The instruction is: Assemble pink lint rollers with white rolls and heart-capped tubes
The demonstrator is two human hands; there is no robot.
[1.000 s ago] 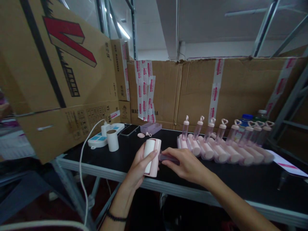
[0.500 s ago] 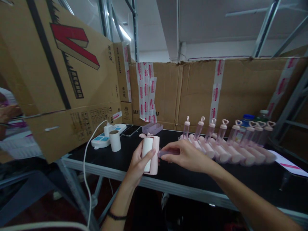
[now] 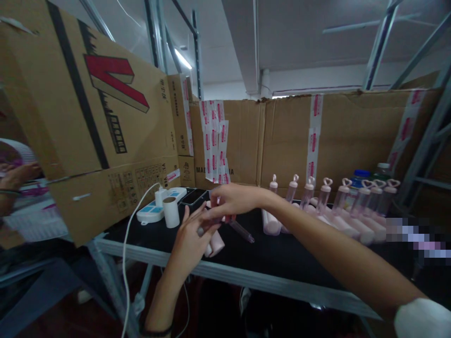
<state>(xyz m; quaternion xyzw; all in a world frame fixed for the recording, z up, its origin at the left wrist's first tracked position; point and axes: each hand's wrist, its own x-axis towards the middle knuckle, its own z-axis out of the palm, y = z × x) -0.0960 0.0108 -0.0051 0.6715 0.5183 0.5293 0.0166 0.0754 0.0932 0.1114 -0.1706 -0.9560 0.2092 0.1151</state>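
The left hand [image 3: 190, 239] grips a pale pink plastic lint roller [image 3: 215, 242] above the black tabletop [image 3: 289, 263]. The right hand [image 3: 230, 201] reaches across it, fingers curled over the roller's top. A dark translucent handle tube [image 3: 241, 231] lies just beside them.

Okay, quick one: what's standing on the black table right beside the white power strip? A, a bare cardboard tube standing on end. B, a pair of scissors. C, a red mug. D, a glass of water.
A: a pale cardboard tube stands upright on the black table, right next to the white power strip, to the left of the person's left hand.
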